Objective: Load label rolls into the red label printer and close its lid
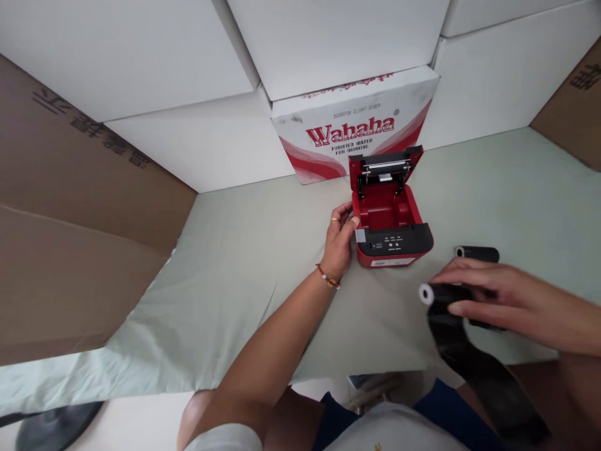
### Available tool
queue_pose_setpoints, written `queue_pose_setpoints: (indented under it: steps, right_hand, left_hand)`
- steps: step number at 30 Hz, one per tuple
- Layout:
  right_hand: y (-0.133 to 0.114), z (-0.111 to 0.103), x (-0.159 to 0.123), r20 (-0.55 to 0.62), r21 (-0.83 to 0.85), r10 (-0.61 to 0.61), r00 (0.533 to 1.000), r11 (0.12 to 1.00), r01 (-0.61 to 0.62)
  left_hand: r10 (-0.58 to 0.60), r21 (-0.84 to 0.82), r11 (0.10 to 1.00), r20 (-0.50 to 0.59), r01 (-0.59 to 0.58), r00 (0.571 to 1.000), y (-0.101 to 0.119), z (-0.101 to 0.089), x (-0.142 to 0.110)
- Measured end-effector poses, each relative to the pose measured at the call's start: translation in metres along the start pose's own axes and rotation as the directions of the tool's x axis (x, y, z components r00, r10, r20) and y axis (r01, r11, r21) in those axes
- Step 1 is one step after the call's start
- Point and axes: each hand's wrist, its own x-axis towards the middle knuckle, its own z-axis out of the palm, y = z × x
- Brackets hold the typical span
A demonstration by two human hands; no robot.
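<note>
A small red and black printer (390, 216) sits on the pale green cloth (244, 282) with its lid (385, 164) flipped up and its inner bay showing. My left hand (339, 241) rests against the printer's left side, fingers curled on its edge. My right hand (504, 299) grips a black roll (444, 293) on a white core, and a black ribbon strip (479, 363) trails down from it towards me. A second black roll (476, 253) lies on the cloth just behind my right hand.
White cartons (328, 50) are stacked behind the printer, one printed "Wahaha" (350, 134). Brown cardboard boxes (70, 219) stand at the left and far right (573, 106). A dark object (56, 426) lies on the floor at the lower left.
</note>
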Motion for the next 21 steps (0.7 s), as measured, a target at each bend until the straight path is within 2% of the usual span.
queue_pose_setpoints:
  steps: [2, 3, 5, 7, 9, 13, 15, 18, 21]
  right_hand:
    - [-0.004, 0.022, 0.011, 0.064, 0.096, 0.010, 0.998, 0.995, -0.016]
    - [-0.005, 0.027, 0.013, 0.032, 0.115, 0.036, 0.999, 0.993, -0.039]
    - [-0.003, 0.027, 0.012, -0.163, 0.074, 0.117, 0.980, 0.992, -0.106]
    - [0.006, 0.017, 0.006, -0.365, -0.014, 0.177, 0.914, 0.981, -0.195]
    - [0.019, 0.005, -0.001, -0.435, -0.106, 0.204, 0.877, 0.955, -0.275]
    - [0.047, -0.001, -0.004, -0.342, -0.213, 0.183, 0.922, 0.940, -0.266]
    - [0.057, 0.001, 0.000, -0.337, -0.266, 0.155, 0.929, 0.930, -0.252]
    - [0.067, -0.001, 0.012, -0.302, -0.360, 0.145, 0.942, 0.898, -0.254]
    - [0.071, -0.011, 0.026, -0.268, -0.406, 0.161, 0.950, 0.875, -0.263]
  left_hand:
    - [-0.003, -0.005, 1.000, -0.003, 0.003, 1.000, 0.001, 0.000, 0.000]
    - [-0.008, -0.004, 1.000, -0.005, 0.008, 1.000, 0.001, 0.000, -0.001]
    - [-0.022, 0.000, 1.000, -0.011, 0.022, 1.000, 0.002, 0.000, -0.001]
    - [-0.034, 0.005, 0.999, -0.011, 0.034, 0.999, 0.003, 0.001, -0.001]
    - [-0.031, 0.011, 0.999, -0.006, 0.031, 1.000, 0.002, 0.000, -0.001]
    - [-0.022, 0.001, 1.000, -0.006, 0.022, 1.000, 0.001, 0.001, 0.000]
    - [-0.030, -0.013, 0.999, -0.007, 0.030, 1.000, 0.001, 0.001, 0.000]
    - [-0.031, -0.029, 0.999, -0.008, 0.031, 0.999, 0.002, 0.002, 0.000]
    - [-0.021, -0.026, 0.999, -0.009, 0.021, 1.000, 0.001, 0.002, 0.000]
